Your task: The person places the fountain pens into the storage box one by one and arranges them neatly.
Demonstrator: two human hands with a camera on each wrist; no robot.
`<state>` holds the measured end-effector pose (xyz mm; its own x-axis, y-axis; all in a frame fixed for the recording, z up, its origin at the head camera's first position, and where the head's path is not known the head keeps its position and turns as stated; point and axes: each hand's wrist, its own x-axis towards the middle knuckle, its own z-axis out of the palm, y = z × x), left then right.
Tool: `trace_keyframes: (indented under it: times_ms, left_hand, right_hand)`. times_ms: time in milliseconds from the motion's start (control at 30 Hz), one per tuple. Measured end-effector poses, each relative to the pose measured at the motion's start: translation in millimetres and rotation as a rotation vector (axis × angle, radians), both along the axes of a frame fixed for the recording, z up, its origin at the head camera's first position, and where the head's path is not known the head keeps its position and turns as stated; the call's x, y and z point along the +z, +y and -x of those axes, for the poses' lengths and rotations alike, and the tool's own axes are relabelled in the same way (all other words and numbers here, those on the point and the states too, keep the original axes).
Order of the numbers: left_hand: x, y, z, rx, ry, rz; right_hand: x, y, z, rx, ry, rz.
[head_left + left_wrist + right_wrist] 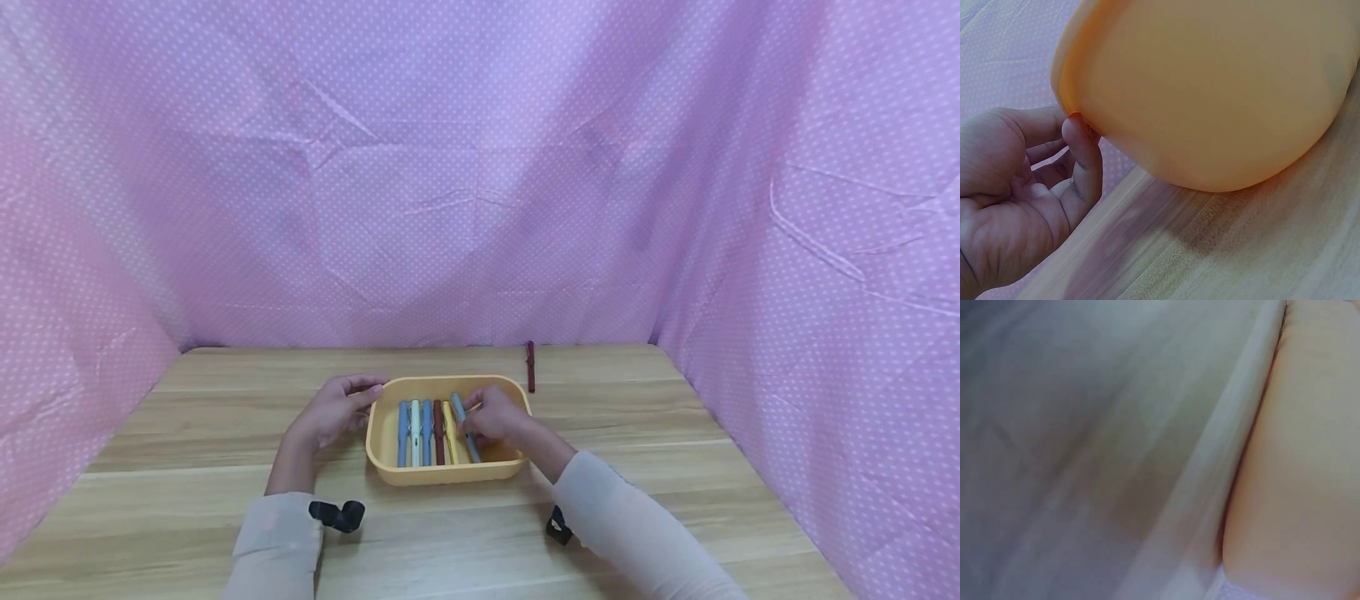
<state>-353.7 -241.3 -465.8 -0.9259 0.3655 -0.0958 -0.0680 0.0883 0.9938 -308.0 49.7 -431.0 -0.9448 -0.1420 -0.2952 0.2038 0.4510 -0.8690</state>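
Observation:
A yellow tray [438, 475] with rounded corners rests on the table. My left hand [335, 410] pinches its left rim between thumb and fingers; in the left wrist view the thumb [1085, 159] lies against the tray's edge. Inside the tray, my right hand [491, 415] holds a grey-blue pen [472, 446], which leans at a slant. Left of it lie several pens side by side: a yellow pen [450, 437], a dark red pen [438, 437], a pale green pen [416, 437] and blue ones. The right wrist view shows the tray's outer wall [1297, 475], with the right hand out of frame.
Behind the tray, a second dark red pen [531, 371] lies near the far edge of the wooden table [225, 392]. Pink dotted cloth [420, 208] hangs at the back and on both sides. Each sleeve carries a black wrist mount [337, 516].

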Motion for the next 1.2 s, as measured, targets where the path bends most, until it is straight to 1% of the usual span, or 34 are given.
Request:
trace_keyframes:
  times_ms: [200,467,933,1200]
  left_hand:
    - [-0.5,0.7,-0.1,0.013,0.005,0.014]
    - [0.1,1.5,-0.5,0.014,0.001,0.005]
    - [1.1,2.0,-0.5,0.023,-0.006,0.019]
    - [2.9,1.9,-1.2,0.025,-0.004,0.024]
  right_hand:
    - [-1.2,-1.9,-1.1,0.001,-0.017,0.021]
    - [-2.2,-4.3,-1.7,-0.028,-0.052,0.026]
    - [-5.1,-8.3,-1.5,-0.064,-0.049,0.016]
    - [-2.8,-7.9,-0.8,-0.077,-0.099,0.056]
